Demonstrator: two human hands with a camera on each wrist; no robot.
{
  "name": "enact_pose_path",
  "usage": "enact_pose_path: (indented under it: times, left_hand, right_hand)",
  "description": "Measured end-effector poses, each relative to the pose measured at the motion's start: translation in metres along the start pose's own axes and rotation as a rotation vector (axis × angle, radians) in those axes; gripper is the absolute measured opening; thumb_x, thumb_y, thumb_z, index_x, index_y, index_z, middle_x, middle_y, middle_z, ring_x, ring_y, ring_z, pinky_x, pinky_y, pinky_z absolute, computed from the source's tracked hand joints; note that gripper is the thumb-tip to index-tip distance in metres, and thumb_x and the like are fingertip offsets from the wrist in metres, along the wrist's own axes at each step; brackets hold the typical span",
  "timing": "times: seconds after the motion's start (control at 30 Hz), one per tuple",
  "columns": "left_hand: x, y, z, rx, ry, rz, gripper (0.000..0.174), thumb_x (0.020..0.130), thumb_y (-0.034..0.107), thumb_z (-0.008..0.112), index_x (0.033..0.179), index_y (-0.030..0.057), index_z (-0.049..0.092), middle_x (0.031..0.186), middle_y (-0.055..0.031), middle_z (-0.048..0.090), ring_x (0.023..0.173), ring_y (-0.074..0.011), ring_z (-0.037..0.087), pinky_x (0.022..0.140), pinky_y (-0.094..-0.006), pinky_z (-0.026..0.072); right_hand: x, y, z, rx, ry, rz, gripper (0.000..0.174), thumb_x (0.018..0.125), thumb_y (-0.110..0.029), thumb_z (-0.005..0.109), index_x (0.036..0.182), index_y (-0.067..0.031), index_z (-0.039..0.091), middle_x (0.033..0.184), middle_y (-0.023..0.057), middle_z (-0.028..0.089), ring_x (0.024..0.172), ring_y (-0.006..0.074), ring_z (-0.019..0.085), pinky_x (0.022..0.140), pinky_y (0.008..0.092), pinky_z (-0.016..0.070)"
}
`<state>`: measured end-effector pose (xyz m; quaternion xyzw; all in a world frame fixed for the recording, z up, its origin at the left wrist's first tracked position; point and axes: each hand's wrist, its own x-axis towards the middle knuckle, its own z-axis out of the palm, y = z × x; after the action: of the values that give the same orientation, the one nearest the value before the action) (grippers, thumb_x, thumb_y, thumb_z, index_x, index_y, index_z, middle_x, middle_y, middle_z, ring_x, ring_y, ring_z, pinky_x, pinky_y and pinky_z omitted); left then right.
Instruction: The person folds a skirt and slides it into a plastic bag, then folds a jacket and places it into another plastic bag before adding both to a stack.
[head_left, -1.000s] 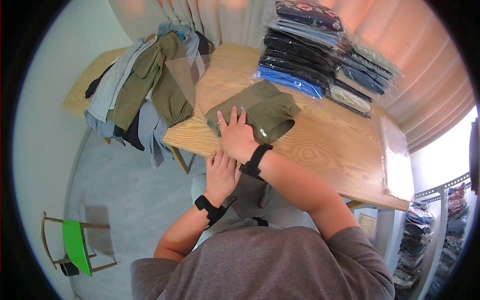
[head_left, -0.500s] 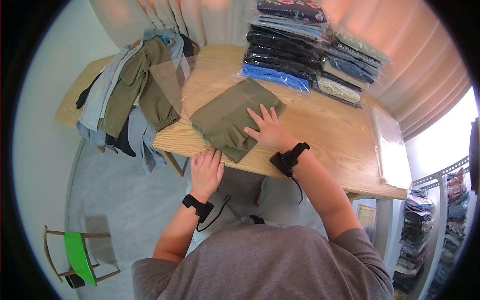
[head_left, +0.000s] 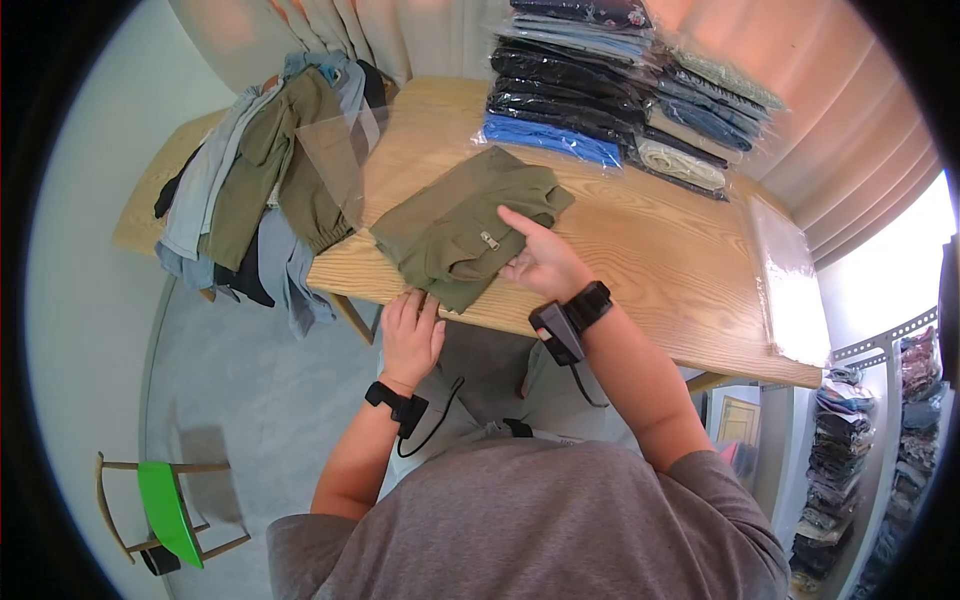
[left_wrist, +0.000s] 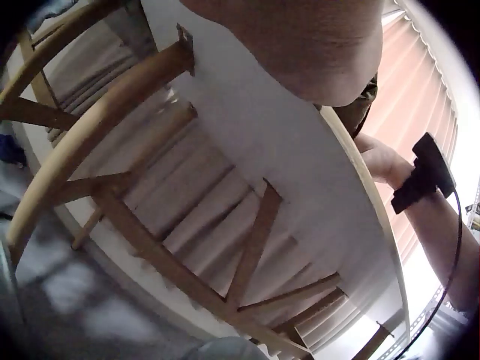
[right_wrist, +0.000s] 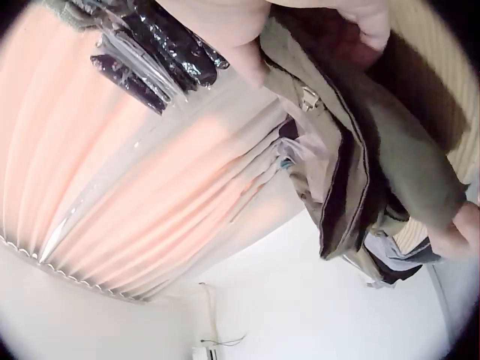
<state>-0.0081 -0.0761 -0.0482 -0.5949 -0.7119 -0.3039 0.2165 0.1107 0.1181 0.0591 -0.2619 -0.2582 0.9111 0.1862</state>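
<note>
A folded olive-green garment (head_left: 440, 215) with a silver zip pull (head_left: 489, 240) lies near the front edge of the wooden table. My right hand (head_left: 548, 265) grips its right front side, thumb on top and fingers tucked beneath; the right wrist view shows the cloth layers (right_wrist: 352, 165) raised between them. At the table's front edge, my left hand (head_left: 408, 335) rests with its fingertips against the garment's near corner. Its thumb lies alongside, off the cloth. The left wrist view mostly shows the table's underside (left_wrist: 277, 150).
Stacks of bagged folded clothes (head_left: 570, 90) stand at the back. Loose clothes (head_left: 270, 180) are heaped at the left, a clear plastic bag (head_left: 335, 150) beside them. More clear bags (head_left: 785, 285) lie at the table's right end. A green chair (head_left: 170, 510) stands on the floor.
My right hand has gone from the garment's left part to its right side, from lying flat to gripping the edge. The zip pull, hidden half a second ago, shows again. The left hand barely moved.
</note>
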Motion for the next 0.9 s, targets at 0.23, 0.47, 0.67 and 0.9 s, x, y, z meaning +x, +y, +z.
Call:
enact_pose_path:
  times: [0.23, 0.47, 0.67, 0.9]
  left_hand:
    - [0.002, 0.031, -0.028, -0.182, -0.079, 0.066, 0.042, 0.082, 0.026, 0.059, 0.117, 0.0031, 0.054, 0.116, -0.0150, 0.051, 0.111, -0.0328, 0.046, 0.094, -0.0452, 0.0358]
    - [0.051, 0.071, 0.002, -0.140, -0.076, -0.006, 0.052, 0.084, 0.035, 0.058, 0.119, -0.0018, 0.052, 0.118, -0.0184, 0.052, 0.109, -0.0365, 0.049, 0.092, -0.0434, 0.0400]
    - [0.060, 0.051, 0.026, -0.109, -0.186, -0.219, 0.050, 0.089, 0.037, 0.050, 0.115, -0.0048, 0.055, 0.109, -0.0236, 0.059, 0.103, -0.0397, 0.055, 0.092, -0.0478, 0.0396]
    - [0.072, 0.051, 0.003, -0.069, -0.585, -0.362, 0.059, 0.085, 0.042, 0.052, 0.123, -0.0038, 0.049, 0.122, -0.0230, 0.053, 0.115, -0.0391, 0.048, 0.098, -0.0452, 0.0363]
  right_hand:
    - [0.026, 0.008, 0.015, 0.100, 0.045, 0.072, 0.030, 0.095, -0.011, 0.047, 0.123, -0.0026, 0.046, 0.123, 0.0137, 0.054, 0.112, 0.0282, 0.054, 0.097, 0.0451, 0.0451]
    - [0.023, 0.019, 0.016, 0.088, 0.007, 0.091, 0.032, 0.096, -0.012, 0.045, 0.125, 0.0003, 0.043, 0.127, 0.0154, 0.051, 0.116, 0.0313, 0.050, 0.102, 0.0466, 0.0401]
    - [0.018, 0.034, 0.007, 0.195, -0.053, 0.135, 0.031, 0.095, -0.008, 0.043, 0.125, -0.0005, 0.043, 0.126, 0.0158, 0.051, 0.113, 0.0309, 0.052, 0.100, 0.0495, 0.0422]
    - [0.049, 0.041, 0.005, 0.189, -0.132, 0.110, 0.031, 0.093, -0.005, 0.045, 0.124, 0.0007, 0.043, 0.126, 0.0159, 0.051, 0.113, 0.0327, 0.051, 0.102, 0.0506, 0.0390]
